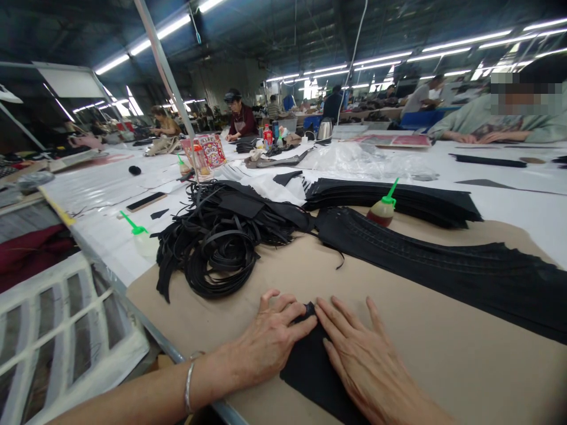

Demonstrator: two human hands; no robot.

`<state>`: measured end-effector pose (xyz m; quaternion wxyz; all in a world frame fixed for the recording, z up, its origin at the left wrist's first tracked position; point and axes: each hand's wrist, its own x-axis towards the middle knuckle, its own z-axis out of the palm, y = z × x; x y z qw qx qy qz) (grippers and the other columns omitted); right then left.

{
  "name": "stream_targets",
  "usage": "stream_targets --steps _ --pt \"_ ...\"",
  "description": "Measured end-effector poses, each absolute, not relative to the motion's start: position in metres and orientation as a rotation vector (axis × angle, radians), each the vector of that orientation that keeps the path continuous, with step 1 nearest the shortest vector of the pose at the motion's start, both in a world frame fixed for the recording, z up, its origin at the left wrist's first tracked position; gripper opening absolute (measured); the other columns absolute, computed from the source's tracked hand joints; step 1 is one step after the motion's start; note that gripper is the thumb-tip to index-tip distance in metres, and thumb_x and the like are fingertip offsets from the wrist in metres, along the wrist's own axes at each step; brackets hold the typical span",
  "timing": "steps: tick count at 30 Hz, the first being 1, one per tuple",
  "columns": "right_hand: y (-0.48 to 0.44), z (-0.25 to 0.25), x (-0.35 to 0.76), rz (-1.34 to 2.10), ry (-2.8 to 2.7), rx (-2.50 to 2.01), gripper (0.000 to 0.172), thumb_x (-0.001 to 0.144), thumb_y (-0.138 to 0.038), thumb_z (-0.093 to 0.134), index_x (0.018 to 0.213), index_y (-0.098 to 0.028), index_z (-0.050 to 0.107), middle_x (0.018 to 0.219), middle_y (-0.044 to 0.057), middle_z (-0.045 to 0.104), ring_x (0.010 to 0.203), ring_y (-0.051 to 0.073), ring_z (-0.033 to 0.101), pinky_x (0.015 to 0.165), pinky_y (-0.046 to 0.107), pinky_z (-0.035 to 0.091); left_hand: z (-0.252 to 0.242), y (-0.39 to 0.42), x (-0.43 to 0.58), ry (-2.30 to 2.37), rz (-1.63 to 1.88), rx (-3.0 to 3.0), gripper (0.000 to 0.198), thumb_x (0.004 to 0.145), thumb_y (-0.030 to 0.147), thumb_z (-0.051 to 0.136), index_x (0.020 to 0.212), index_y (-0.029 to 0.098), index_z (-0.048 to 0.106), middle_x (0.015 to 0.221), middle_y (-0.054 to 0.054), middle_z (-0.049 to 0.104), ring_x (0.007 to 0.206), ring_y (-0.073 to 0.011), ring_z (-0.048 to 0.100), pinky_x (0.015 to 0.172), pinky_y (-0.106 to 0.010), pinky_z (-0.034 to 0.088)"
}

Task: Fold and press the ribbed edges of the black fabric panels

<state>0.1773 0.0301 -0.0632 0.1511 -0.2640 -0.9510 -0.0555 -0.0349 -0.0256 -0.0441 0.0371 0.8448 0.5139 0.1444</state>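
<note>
A black leather-like piece (313, 375) lies on the tan mat in front of me, its near end running under my right forearm. My left hand (273, 336) is closed over its far end, fingers bent and gripping the edge. The right hand (354, 342) rests flat on the same piece, fingers stretched out, its index fingertip close to my left fingers. Beyond both hands are a heap of black strips (221, 260), partly coiled, and a long stack of black pieces (425, 260). What sits beneath my left fingertips is hidden.
The tan mat (212, 330) covers the table's near part. A bottle with a green nozzle (381, 211) stands among the black stacks (398, 198); another bottle (142, 239) stands left. A white slatted rack (66, 336) borders the table. A person (527, 106) sits across at right.
</note>
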Motion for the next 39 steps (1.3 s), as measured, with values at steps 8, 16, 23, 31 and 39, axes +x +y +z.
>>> stream_targets --steps 8,16,23,31,39 --pt "0.029 -0.059 0.166 -0.188 -2.68 -0.768 0.038 0.091 -0.024 0.045 0.127 -0.017 0.057 0.133 0.008 0.056 0.122 0.028 0.048 0.114 0.063 0.012 -0.043 -0.026 -0.035 1.586 0.431 2.595 0.039 0.094 0.014 0.046 0.131 0.027 0.047 0.115 -0.004 0.06 0.113 -0.0215 0.046 0.104 -0.047 0.016" --pt "0.03 -0.056 0.17 -0.219 -2.735 -0.744 0.05 0.089 -0.015 0.039 0.138 -0.015 0.045 0.137 0.007 0.053 0.121 0.029 0.047 0.112 0.067 0.012 -0.045 -0.025 -0.037 1.567 0.465 2.599 0.041 0.095 0.016 0.046 0.134 0.028 0.045 0.119 -0.004 0.059 0.115 -0.0211 0.045 0.105 -0.047 0.013" --pt "0.031 -0.049 0.166 -0.144 -2.741 -0.771 0.049 0.088 -0.014 0.04 0.136 -0.017 0.048 0.136 0.006 0.053 0.124 0.03 0.045 0.113 0.065 0.012 -0.046 -0.026 -0.036 1.553 0.453 2.648 0.044 0.093 0.014 0.047 0.135 0.026 0.044 0.123 -0.005 0.058 0.115 -0.0214 0.045 0.105 -0.046 0.012" --pt "0.034 -0.047 0.16 0.003 -2.729 -0.847 0.052 0.084 -0.012 0.041 0.135 -0.019 0.049 0.131 0.006 0.057 0.117 0.028 0.049 0.111 0.066 0.015 -0.047 -0.027 -0.035 1.587 0.452 2.613 0.043 0.094 0.014 0.046 0.134 0.028 0.045 0.121 -0.004 0.059 0.116 -0.0214 0.045 0.106 -0.047 0.013" --pt "0.039 -0.029 0.186 0.438 -2.642 -1.067 0.049 0.092 -0.014 0.032 0.14 -0.018 0.041 0.133 0.008 0.053 0.12 0.022 0.048 0.105 0.051 0.037 -0.045 -0.026 -0.035 1.592 0.437 2.608 0.049 0.091 0.006 0.042 0.134 0.03 0.047 0.119 -0.004 0.059 0.114 -0.0226 0.044 0.102 -0.048 0.016"
